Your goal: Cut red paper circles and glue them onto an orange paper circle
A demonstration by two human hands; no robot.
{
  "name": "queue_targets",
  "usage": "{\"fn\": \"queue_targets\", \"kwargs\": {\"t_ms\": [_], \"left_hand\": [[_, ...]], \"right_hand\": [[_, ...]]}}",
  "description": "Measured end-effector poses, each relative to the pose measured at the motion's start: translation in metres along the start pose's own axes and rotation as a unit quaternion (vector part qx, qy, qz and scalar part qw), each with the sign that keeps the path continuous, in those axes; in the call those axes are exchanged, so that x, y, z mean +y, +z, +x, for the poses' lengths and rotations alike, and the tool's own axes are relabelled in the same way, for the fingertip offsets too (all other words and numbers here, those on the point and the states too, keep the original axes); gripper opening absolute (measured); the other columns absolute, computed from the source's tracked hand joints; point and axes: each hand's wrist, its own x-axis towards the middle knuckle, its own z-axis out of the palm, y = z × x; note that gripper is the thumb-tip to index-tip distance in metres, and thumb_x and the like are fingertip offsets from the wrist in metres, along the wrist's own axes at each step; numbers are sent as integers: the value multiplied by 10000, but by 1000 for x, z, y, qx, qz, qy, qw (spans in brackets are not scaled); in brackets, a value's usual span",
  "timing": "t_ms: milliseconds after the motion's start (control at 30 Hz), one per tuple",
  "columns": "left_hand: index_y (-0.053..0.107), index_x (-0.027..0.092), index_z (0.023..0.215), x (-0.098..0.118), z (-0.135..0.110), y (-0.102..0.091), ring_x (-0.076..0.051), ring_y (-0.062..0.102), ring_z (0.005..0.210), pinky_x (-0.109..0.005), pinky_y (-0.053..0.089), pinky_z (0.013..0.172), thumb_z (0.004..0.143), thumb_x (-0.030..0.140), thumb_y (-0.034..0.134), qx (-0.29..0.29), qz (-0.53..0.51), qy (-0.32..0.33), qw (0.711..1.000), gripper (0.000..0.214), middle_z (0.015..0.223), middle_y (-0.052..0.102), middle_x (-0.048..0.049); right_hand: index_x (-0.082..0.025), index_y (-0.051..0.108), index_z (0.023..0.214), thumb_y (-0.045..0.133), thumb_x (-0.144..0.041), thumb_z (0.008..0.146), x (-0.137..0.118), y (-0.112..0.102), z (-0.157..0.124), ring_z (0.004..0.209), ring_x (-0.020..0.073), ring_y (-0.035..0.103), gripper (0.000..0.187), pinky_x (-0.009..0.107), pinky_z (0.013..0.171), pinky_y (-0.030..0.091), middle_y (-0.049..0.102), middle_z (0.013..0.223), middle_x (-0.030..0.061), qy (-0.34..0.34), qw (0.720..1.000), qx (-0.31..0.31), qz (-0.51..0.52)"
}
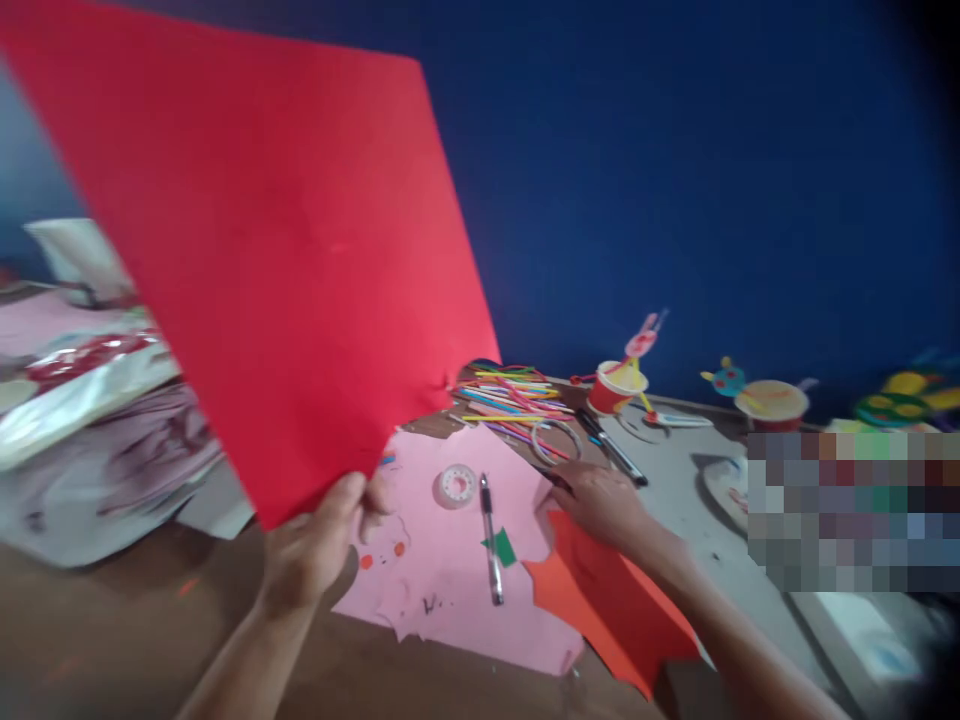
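Above the table (112,620), a large red sheet (285,260) is held raised by its bottom corner, pinched tight in the left hand (315,545). The sheet spreads toward eleven o'clock from the grip. An orange sheet (592,610) is touched by the right hand (600,500); whether it is gripped cannot be told.

red sheet (285,260) cut off at the top left corner; pixelated patch (851,510) at far right

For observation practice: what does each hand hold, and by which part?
The left hand grips the red sheet by its lower corner; the right hand rests on the orange paper, grip unclear.
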Motion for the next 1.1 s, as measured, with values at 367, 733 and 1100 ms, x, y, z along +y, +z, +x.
{"fn": "queue_targets", "kwargs": {"t_ms": [367, 733, 1100], "left_hand": [[613, 156, 639, 6, -6, 5, -115, 455, 509, -270, 397, 565, 882, 403, 412, -87, 10, -27, 996, 400, 558, 530, -16], [582, 154, 562, 8, -7, 8, -108, 452, 494, -258, 368, 528, 853, 306, 442, -61, -36, -14, 997, 357, 565, 554, -18], [580, 139, 570, 4, -4, 2, -117, 482, 520, -249, 379, 517, 870, 322, 421, -74, -33, 6, 997, 386, 576, 564, -33]], "right_hand": [[-195, 607, 1080, 465, -230, 735, -7, 1, 18, 895, 323, 640, 375, 380, 674, 451, 691, 945, 129, -26, 998, -36, -51], [-209, 613, 1114, 445, -256, 777, -16, 6, 22, 882, 340, 638, 379, 423, 688, 476, 685, 1006, 140, -4, 993, 23, -113], [-174, 519, 1220, 417, -115, 788, -17, -1, 26, 915, 284, 649, 448, 374, 729, 496, 580, 1223, 145, 7, 990, 70, -120]]}}
